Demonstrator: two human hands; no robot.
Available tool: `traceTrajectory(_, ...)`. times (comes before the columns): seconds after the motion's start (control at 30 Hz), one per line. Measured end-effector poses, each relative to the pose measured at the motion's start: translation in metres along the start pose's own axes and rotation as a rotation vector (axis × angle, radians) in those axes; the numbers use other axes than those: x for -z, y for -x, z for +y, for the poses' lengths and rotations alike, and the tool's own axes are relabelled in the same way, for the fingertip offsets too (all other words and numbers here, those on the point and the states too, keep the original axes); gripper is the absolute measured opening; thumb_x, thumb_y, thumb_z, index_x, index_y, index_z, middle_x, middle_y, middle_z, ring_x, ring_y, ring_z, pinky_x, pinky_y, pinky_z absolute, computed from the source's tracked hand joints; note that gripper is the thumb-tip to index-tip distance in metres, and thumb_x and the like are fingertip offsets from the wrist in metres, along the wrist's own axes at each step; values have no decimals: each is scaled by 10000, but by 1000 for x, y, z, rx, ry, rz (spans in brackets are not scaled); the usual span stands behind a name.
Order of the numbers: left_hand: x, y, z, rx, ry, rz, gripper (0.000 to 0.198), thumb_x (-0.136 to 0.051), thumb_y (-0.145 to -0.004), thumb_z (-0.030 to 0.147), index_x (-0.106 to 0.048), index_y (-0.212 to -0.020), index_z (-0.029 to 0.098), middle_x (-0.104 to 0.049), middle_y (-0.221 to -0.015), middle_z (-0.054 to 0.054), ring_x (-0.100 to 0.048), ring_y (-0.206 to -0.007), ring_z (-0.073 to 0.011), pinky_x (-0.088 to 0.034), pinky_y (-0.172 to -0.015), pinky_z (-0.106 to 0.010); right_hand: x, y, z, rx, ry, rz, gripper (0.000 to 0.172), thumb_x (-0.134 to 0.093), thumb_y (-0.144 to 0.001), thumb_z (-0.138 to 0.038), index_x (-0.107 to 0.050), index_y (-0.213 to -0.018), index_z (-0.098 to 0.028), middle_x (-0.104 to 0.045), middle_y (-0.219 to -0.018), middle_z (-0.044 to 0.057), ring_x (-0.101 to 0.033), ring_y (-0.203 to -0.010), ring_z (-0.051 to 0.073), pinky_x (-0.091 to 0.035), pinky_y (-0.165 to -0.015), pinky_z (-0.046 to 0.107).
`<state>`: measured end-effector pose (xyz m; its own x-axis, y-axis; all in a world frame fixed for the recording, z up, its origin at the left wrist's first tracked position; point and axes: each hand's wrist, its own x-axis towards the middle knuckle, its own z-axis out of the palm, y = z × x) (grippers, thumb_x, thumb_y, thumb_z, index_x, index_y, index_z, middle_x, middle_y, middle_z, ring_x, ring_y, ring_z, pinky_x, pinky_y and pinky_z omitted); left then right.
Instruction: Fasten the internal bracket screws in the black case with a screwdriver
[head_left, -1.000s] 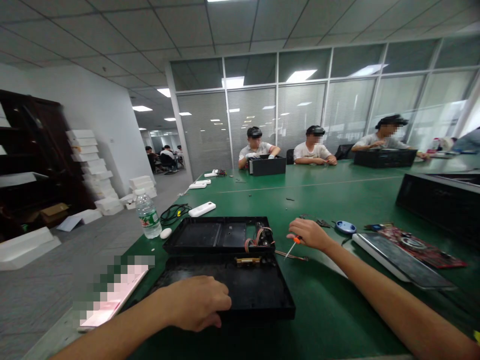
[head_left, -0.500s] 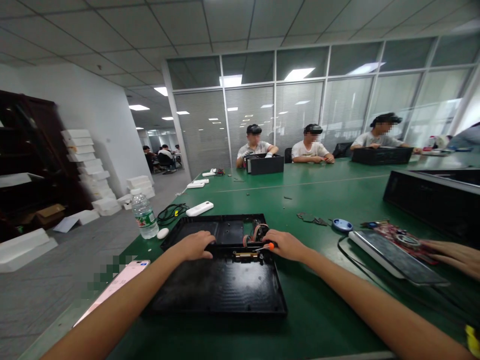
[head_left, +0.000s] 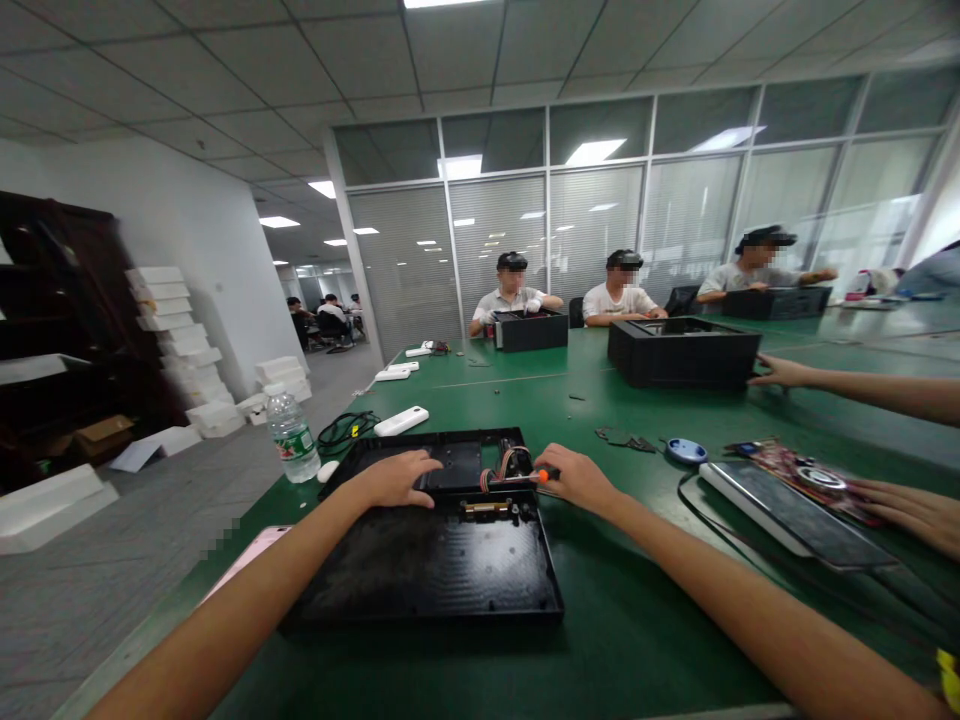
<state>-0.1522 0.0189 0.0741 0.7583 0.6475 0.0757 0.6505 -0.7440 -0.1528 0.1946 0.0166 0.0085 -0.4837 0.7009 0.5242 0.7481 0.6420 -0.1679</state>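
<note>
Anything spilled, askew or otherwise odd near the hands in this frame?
Nothing looks spilled. Mildly odd: loose dark pieces lie on the green table beyond the right hand, apart from the opened black case.

Ceiling lamps (head_left: 278, 222) give soft, moderate light; bright rectangles show in the glass (head_left: 401, 260). Pale sheen marks the black case (head_left: 487, 570); shadow skirts its near edge. Wide-angle distortion tilts the cabinet (head_left: 86, 265), itself softly blurred.
</note>
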Motion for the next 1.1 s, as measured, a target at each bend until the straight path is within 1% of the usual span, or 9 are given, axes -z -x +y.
traceTrajectory(0.07,3,-12,25,-129,-60,89,454,-616,-768,433,-525,-1138,187,-530,-1091,-86,-515,-984,-216,-403,-840,-291,1,1,6,-44,-13,45,176,-516,-828,-329,-607,-864,-183,-583,-846,39,-552,-757,150,-423,-692,255)
traceTrajectory(0.17,-4,-36,63,-327,-166,49,272,-623,-774,383,-608,-960,185,-561,-978,-68,-530,-890,-201,-418,-773,-292,4,7,14,-48,-12,35,112,-522,-811,-259,-598,-844,-185,-579,-817,30,-540,-724,143,-408,-673,246)
traceTrajectory(0.27,-21,-53,82,-368,-257,43,139,-618,-785,302,-637,-791,165,-575,-868,-70,-528,-867,-207,-417,-710,-302,8,13,18,-28,17,-16,82,-553,-770,-223,-595,-834,-193,-584,-821,25,-537,-715,142,-393,-652,238)
traceTrajectory(0.33,-32,-58,85,-351,-284,64,120,-582,-808,215,-628,-715,154,-575,-823,-68,-526,-861,-202,-412,-682,-302,10,16,20,-22,25,-37,78,-553,-765,-221,-593,-826,-194,-587,-817,24,-537,-714,142,-385,-643,235)
traceTrajectory(0.47,-44,-58,85,-334,-306,121,139,-538,-823,138,-613,-705,136,-574,-829,-77,-515,-889,-205,-409,-667,-304,12,17,23,-22,8,-46,81,-534,-775,-224,-587,-824,-187,-591,-791,22,-537,-691,136,-373,-625,230)
traceTrajectory(0.7,-34,-56,90,-408,-285,195,143,-491,-847,116,-599,-756,135,-585,-846,-69,-517,-905,-201,-431,-718,-309,13,16,19,-13,-43,-5,87,-541,-753,-230,-557,-829,-191,-580,-752,10,-511,-644,128,-349,-600,229)
traceTrajectory(0.83,-30,-71,91,-470,-110,318,188,-413,-889,127,-592,-830,142,-609,-921,-62,-539,-892,-158,-434,-811,-287,5,13,19,-131,-103,50,118,-541,-747,-265,-501,-835,-197,-534,-687,-22,-474,-588,119,-329,-560,223)
traceTrajectory(0.93,-41,-87,95,-488,-47,384,223,-374,-902,143,-588,-842,130,-628,-882,-73,-566,-859,-144,-446,-813,-270,0,13,21,-183,-168,66,155,-537,-755,-318,-474,-834,-201,-512,-661,-33,-457,-564,117,-325,-540,219)
traceTrajectory(1.1,-71,-101,103,-527,-6,474,233,-381,-895,164,-586,-792,128,-642,-832,-71,-583,-808,-142,-469,-772,-263,1,15,27,-146,-111,56,103,-522,-750,-252,-488,-834,-204,-543,-695,-14,-475,-594,123,-325,-578,227)
